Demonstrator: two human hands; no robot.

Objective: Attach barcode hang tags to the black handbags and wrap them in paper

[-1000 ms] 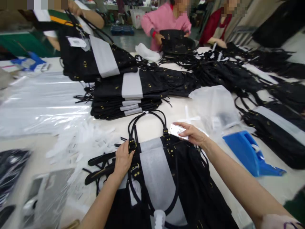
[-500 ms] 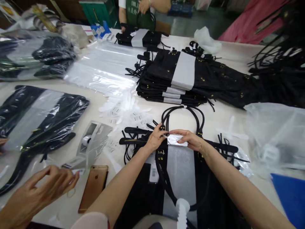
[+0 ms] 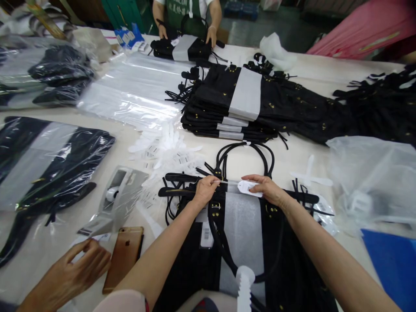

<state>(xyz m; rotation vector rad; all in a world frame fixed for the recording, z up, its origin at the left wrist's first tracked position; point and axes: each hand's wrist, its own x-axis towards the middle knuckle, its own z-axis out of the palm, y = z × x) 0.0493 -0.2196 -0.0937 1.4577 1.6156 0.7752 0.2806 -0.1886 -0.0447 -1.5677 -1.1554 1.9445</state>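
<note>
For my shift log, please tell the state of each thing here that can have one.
black bag, lying flat, white band around it, handles lying flat.
white tag, held at the bag's top edge.
left hand, shut on the tag's end.
right hand, shut on the tag.
stack of bags, piled, banded.
phone, lying face down.
</note>
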